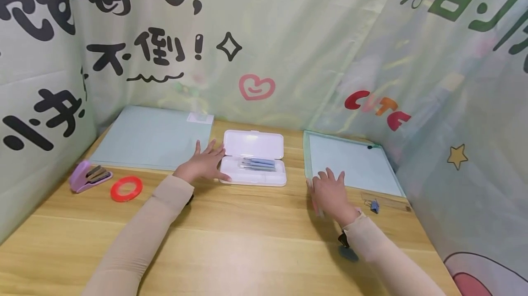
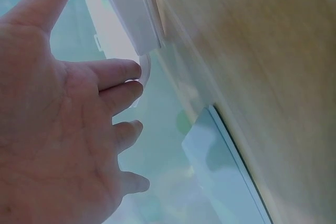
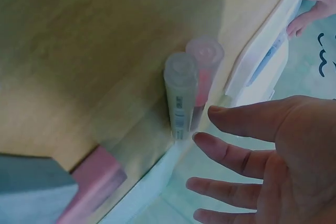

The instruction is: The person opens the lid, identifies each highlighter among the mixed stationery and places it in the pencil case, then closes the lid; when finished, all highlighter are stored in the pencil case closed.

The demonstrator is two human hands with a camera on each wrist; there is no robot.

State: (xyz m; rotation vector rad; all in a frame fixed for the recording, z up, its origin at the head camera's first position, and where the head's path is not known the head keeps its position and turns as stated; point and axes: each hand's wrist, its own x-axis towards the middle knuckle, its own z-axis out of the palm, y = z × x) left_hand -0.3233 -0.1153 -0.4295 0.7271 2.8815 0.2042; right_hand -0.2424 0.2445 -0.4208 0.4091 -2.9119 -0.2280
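A white pencil case [image 1: 253,178] lies with its lid [image 1: 253,144] raised. Several blue pens [image 1: 257,164] in a clear pack sit inside it. My left hand [image 1: 204,164] rests at the case's left end with fingers spread, the thumb along its near edge. My right hand [image 1: 330,190] is beside two slim translucent tubes [image 3: 181,98], one of them pinkish; its fingers are loosely extended. Thumb and forefinger tips come close to the tubes in the right wrist view; whether they touch cannot be told. A pink block [image 3: 94,184] and a teal block [image 3: 37,190] lie near that hand.
Left on the table [image 1: 231,241] are a purple stapler [image 1: 88,178], a red tape ring [image 1: 126,189] and a pale blue folder [image 1: 156,138]. At right lie a green-edged folder [image 1: 350,161], a blue binder clip [image 1: 374,206] and a clear ruler [image 1: 392,202]. Printed curtains [image 1: 288,57] enclose the table.
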